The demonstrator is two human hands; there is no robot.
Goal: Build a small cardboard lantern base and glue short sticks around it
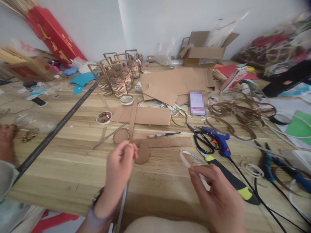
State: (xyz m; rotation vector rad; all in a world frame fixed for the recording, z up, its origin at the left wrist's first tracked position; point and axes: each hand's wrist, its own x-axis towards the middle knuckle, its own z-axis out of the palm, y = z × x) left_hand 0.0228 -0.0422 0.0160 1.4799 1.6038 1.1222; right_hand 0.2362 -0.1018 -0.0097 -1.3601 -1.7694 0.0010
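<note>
My right hand pinches a thin white strip, which bends into a loop beyond the fingertips. My left hand is closed in a pinch; a small brownish bit shows at its fingertips, too blurred to name. Just past the left fingers lies a round cardboard disc, partly covered by them. Behind it is a second cardboard disc with a beaded-looking rim. A flat cardboard strip lies behind the discs, with a pen at its back edge.
To the right are scissors, a blue glue gun, a utility knife and pliers. Several small woven baskets stand at the back, near cardboard sheets. Another person's hand rests at far left.
</note>
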